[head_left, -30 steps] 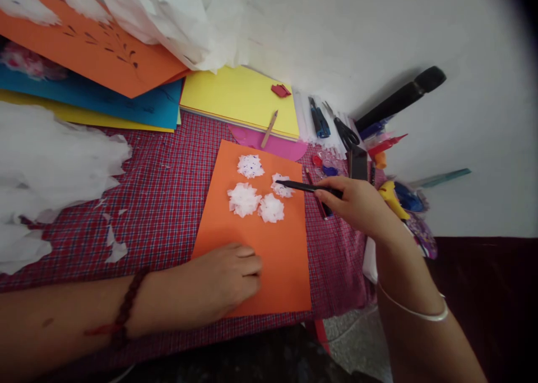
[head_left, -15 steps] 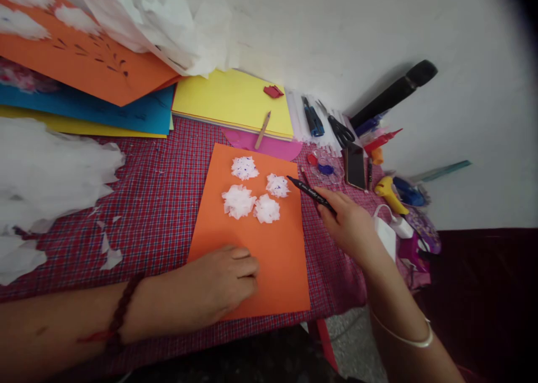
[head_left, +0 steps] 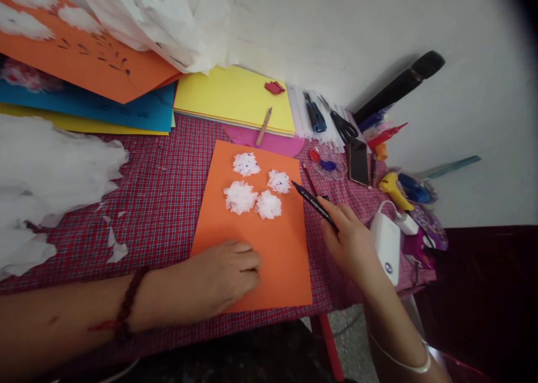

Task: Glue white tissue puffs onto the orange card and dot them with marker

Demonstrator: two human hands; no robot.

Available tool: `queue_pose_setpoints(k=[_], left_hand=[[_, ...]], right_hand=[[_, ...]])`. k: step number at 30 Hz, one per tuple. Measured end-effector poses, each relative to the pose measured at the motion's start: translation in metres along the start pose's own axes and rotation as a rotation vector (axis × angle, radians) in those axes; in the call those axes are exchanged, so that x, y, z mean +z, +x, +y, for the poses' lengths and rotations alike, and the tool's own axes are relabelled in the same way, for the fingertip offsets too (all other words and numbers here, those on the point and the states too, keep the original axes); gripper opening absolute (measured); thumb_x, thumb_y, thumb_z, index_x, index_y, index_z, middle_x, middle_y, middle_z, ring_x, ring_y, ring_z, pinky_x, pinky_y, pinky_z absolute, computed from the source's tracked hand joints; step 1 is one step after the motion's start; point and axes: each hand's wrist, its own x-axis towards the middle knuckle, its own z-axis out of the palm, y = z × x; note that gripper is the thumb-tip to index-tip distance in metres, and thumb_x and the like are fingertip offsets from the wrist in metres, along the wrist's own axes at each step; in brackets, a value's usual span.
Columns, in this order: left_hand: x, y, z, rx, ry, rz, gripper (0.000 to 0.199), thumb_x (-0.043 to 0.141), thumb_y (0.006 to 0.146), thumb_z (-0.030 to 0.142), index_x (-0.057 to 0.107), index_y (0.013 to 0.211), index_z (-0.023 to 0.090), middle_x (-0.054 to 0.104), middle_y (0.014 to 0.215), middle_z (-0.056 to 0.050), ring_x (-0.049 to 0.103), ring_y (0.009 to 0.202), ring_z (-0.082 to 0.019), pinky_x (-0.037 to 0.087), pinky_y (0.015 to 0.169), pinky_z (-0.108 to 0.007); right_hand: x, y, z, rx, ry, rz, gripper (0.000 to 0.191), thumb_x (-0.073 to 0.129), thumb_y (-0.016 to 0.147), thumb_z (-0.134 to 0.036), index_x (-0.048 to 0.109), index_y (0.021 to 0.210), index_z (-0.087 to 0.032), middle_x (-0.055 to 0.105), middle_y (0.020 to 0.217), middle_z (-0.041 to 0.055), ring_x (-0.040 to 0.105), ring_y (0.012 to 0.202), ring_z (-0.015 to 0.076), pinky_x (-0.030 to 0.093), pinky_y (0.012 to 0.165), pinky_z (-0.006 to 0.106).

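My right hand (head_left: 348,243) grips a black marker pen (head_left: 315,204), its dark tip pointing up and left by the right edge of an orange sheet of paper (head_left: 269,265). Several white crinkled paper flowers sit on the sheet's upper half. The upper left flower (head_left: 246,164) and the upper right flower (head_left: 279,181) carry blue specks; the lower left flower (head_left: 240,197) and the lower right flower (head_left: 268,204) look plain white. The marker tip is just right of the upper right flower. My left hand (head_left: 221,276) rests on the lower left of the sheet, fingers curled and closed, nothing visible in them.
White tissue paper (head_left: 54,170) covers the left of the checked tablecloth (head_left: 155,203). Behind lie a yellow paper stack (head_left: 231,97), a pencil (head_left: 264,126), a cutter (head_left: 314,112) and scissors (head_left: 342,125). To the right are a phone (head_left: 358,162), a glue gun (head_left: 394,191) and a white power bank (head_left: 385,245).
The view has shifted slightly. My right hand, with the marker, has moved slightly right and down relative to the flowers. My left hand stays on the sheet.
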Motion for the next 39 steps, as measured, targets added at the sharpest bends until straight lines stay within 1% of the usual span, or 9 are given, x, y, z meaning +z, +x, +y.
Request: queue_pose_setpoints(k=[5, 10, 12, 15, 18, 21, 24, 31, 39], left_hand=[[0.002, 0.0, 0.0, 0.012, 0.011, 0.013, 0.013, 0.057, 0.095, 0.012, 0.059, 0.083, 0.015, 0.063, 0.091, -0.004, 0.051, 0.083, -0.019, 0.038, 0.079, -0.033], [0.004, -0.001, -0.001, 0.005, 0.01, 0.009, 0.011, 0.058, 0.094, 0.011, 0.059, 0.084, 0.016, 0.063, 0.092, -0.003, 0.051, 0.084, -0.019, 0.037, 0.081, -0.034], [0.006, -0.001, -0.002, 0.008, 0.018, 0.014, 0.01, 0.06, 0.093, 0.01, 0.06, 0.085, 0.016, 0.063, 0.091, -0.003, 0.051, 0.084, -0.019, 0.037, 0.08, -0.034], [0.008, -0.002, -0.003, 0.022, 0.036, 0.024, 0.009, 0.06, 0.092, 0.009, 0.061, 0.086, 0.015, 0.063, 0.09, -0.003, 0.05, 0.083, -0.019, 0.036, 0.079, -0.034], [0.011, -0.004, -0.004, 0.031, 0.028, 0.041, 0.011, 0.057, 0.093, 0.007, 0.061, 0.088, 0.016, 0.063, 0.091, -0.003, 0.049, 0.082, -0.019, 0.035, 0.078, -0.034], [0.012, -0.005, -0.005, 0.022, 0.008, 0.039, 0.013, 0.054, 0.095, 0.007, 0.061, 0.088, 0.016, 0.063, 0.092, -0.002, 0.048, 0.083, -0.019, 0.036, 0.078, -0.034], [0.012, -0.005, -0.005, 0.01, -0.029, 0.043, 0.015, 0.053, 0.095, 0.006, 0.061, 0.088, 0.017, 0.062, 0.092, -0.002, 0.048, 0.082, -0.019, 0.036, 0.078, -0.033], [0.012, -0.004, -0.005, 0.013, -0.074, 0.054, 0.019, 0.049, 0.094, 0.003, 0.061, 0.091, 0.017, 0.062, 0.091, -0.003, 0.048, 0.082, -0.019, 0.037, 0.077, -0.033], [0.016, -0.006, -0.007, -0.004, -0.076, 0.04, 0.019, 0.048, 0.094, 0.003, 0.06, 0.091, 0.017, 0.062, 0.094, -0.003, 0.048, 0.083, -0.019, 0.037, 0.078, -0.034]], right_hand=[[0.009, -0.009, -0.003, 0.005, 0.071, -0.057, 0.046, 0.045, 0.098, -0.023, 0.058, 0.141, -0.016, 0.066, 0.107, 0.012, 0.068, 0.092, 0.0248, 0.056, 0.081, 0.04], [-0.004, -0.014, 0.01, 0.037, 0.142, 0.046, 0.042, 0.048, 0.096, -0.027, 0.061, 0.135, -0.016, 0.07, 0.115, 0.0129, 0.069, 0.101, 0.0252, 0.055, 0.087, 0.04], [-0.013, -0.005, 0.018, 0.113, 0.13, 0.118, 0.041, 0.05, 0.094, -0.029, 0.063, 0.131, -0.015, 0.072, 0.116, 0.0136, 0.069, 0.102, 0.0271, 0.054, 0.088, 0.041], [-0.024, 0.018, 0.033, 0.282, 0.077, 0.199, 0.037, 0.056, 0.09, -0.034, 0.067, 0.119, -0.015, 0.074, 0.104, 0.0139, 0.07, 0.092, 0.0293, 0.053, 0.082, 0.042], [-0.028, 0.042, 0.053, 0.348, -0.04, 0.258, 0.034, 0.057, 0.088, -0.037, 0.07, 0.108, -0.013, 0.074, 0.096, 0.0151, 0.069, 0.089, 0.0306, 0.051, 0.078, 0.042], [-0.025, 0.056, 0.069, 0.34, -0.142, 0.258, 0.032, 0.054, 0.088, -0.034, 0.072, 0.104, -0.013, 0.072, 0.099, 0.0166, 0.067, 0.091, 0.0297, 0.05, 0.08, 0.041], [-0.019, 0.06, 0.078, 0.33, -0.206, 0.255, 0.033, 0.053, 0.088, -0.032, 0.072, 0.106, -0.014, 0.071, 0.102, 0.016, 0.066, 0.091, 0.0289, 0.049, 0.08, 0.041], [-0.011, 0.056, 0.084, 0.317, -0.282, 0.286, 0.031, 0.053, 0.086, -0.028, 0.072, 0.107, -0.014, 0.07, 0.105, 0.0156, 0.065, 0.089, 0.0286, 0.048, 0.078, 0.041], [-0.006, 0.063, 0.089, 0.324, -0.29, 0.234, 0.032, 0.052, 0.089, -0.023, 0.071, 0.112, -0.012, 0.067, 0.11, 0.0181, 0.063, 0.093, 0.0282, 0.047, 0.08, 0.04]])
